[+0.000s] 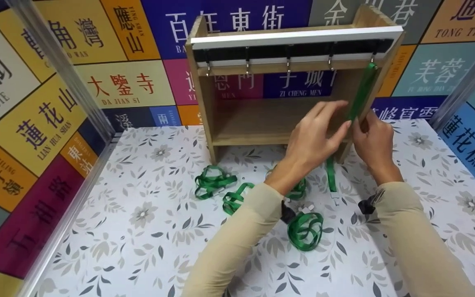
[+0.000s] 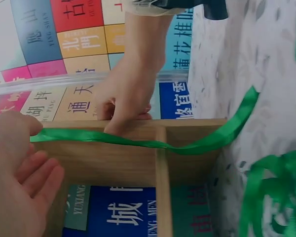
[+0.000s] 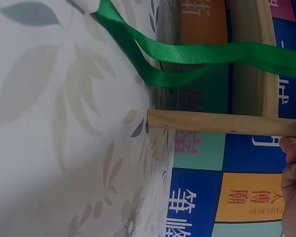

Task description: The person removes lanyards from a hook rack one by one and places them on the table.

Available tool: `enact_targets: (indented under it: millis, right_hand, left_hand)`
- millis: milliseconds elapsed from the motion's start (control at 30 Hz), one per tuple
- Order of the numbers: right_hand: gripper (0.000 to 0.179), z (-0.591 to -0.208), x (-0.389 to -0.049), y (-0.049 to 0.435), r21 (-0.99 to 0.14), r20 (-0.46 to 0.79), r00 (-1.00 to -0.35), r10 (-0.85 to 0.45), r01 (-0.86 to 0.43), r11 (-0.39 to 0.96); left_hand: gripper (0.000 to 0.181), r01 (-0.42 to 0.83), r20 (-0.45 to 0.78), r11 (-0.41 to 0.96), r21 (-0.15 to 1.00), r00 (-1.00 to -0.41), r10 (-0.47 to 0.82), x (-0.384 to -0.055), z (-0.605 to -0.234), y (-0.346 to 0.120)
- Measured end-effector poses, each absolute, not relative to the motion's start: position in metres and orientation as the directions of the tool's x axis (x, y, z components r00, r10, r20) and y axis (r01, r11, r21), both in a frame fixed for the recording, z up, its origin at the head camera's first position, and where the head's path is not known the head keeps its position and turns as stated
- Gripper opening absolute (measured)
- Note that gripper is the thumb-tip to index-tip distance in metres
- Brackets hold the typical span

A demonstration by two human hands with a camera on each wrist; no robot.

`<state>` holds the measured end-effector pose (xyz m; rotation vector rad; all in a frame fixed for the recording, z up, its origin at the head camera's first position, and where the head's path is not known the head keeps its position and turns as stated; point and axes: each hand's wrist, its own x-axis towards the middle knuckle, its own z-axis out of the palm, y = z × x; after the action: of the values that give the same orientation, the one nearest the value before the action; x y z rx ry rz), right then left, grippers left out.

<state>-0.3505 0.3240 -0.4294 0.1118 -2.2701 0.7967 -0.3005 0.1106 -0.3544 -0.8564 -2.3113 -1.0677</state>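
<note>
A green ribbon lanyard (image 1: 363, 90) hangs from the rightmost hook of a wooden rack (image 1: 237, 142). Its lower part (image 3: 197, 54) shows as two separated strands in the right wrist view, and the end reaches the table. My left hand (image 1: 313, 130) is beside the ribbon, its fingers spread; in the left wrist view the ribbon passes by the fingertips of this hand (image 2: 19, 173). My right hand (image 1: 373, 144) grips the rack's right side panel, thumb at the front near the ribbon and fingers outside. Only its fingertips (image 3: 293, 158) show in the right wrist view.
Several coiled green lanyards (image 1: 305, 231) lie on the flowered tablecloth (image 1: 138, 247) before the rack, one partly behind my left forearm. Several metal hooks (image 1: 248, 64) line the rack's black strip. Walls with colourful sign panels (image 1: 124, 84) stand behind and at both sides.
</note>
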Motion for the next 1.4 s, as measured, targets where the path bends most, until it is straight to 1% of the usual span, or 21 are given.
enact_targets:
  millis: [133, 200, 300, 400, 467, 600, 733, 867, 1033, 1167, 1300, 1400]
  right_hand:
    - [0.031, -0.431, -0.351, 0.326, -0.501, 0.678, -0.723, 0.135, -0.319, 0.805]
    - [0.03, -0.432, -0.351, 0.326, -0.494, 0.686, -0.716, 0.132, -0.326, 0.806]
    - [0.029, -0.434, -0.352, 0.327, -0.496, 0.685, -0.716, 0.132, -0.326, 0.805]
    - [0.03, -0.435, -0.353, 0.328, -0.496, 0.683, -0.719, 0.128, -0.328, 0.804]
    - [0.029, -0.435, -0.352, 0.327, -0.495, 0.681, -0.721, 0.126, -0.327, 0.805]
    - [0.023, -0.434, -0.35, 0.328, -0.492, 0.68, -0.722, 0.131, -0.315, 0.812]
    - [0.019, -0.434, -0.349, 0.329, -0.485, 0.689, -0.714, 0.125, -0.325, 0.812]
    - [0.019, -0.434, -0.351, 0.328, -0.465, 0.701, -0.705, 0.105, -0.341, 0.817]
    - [0.018, -0.434, -0.353, 0.327, -0.486, 0.676, -0.726, 0.125, -0.312, 0.816]
    - [0.017, -0.435, -0.353, 0.326, -0.501, 0.663, -0.735, 0.139, -0.299, 0.812]
    - [0.016, -0.435, -0.354, 0.326, -0.501, 0.664, -0.735, 0.139, -0.299, 0.812]
    - [0.019, -0.435, -0.354, 0.327, -0.512, 0.662, -0.735, 0.148, -0.298, 0.806]
  left_hand:
    - [0.052, 0.689, 0.617, 0.56, 0.46, -0.702, 0.357, -0.307, -0.339, 0.126]
    - [0.054, 0.689, 0.619, 0.557, 0.463, -0.701, 0.353, -0.31, -0.33, 0.133]
    - [0.056, 0.679, 0.62, 0.54, 0.498, -0.714, 0.326, -0.315, -0.315, 0.142]
    - [0.054, 0.671, 0.621, 0.534, 0.515, -0.721, 0.307, -0.32, -0.303, 0.151]
    - [0.052, 0.669, 0.62, 0.546, 0.505, -0.721, 0.31, -0.322, -0.297, 0.157]
    - [0.049, 0.663, 0.61, 0.576, 0.478, -0.723, 0.324, -0.323, -0.292, 0.166]
    - [0.041, 0.651, 0.616, 0.601, 0.464, -0.724, 0.309, -0.324, -0.288, 0.172]
    - [0.032, 0.659, 0.651, 0.606, 0.446, -0.704, 0.286, -0.322, -0.284, 0.172]
    - [0.024, 0.71, 0.678, 0.556, 0.432, -0.662, 0.318, -0.315, -0.279, 0.167]
    - [0.023, 0.754, 0.681, 0.493, 0.434, -0.633, 0.368, -0.309, -0.275, 0.16]
    - [0.026, 0.774, 0.693, 0.441, 0.454, -0.618, 0.372, -0.306, -0.272, 0.149]
    - [0.024, 0.783, 0.696, 0.381, 0.492, -0.616, 0.368, -0.304, -0.271, 0.14]
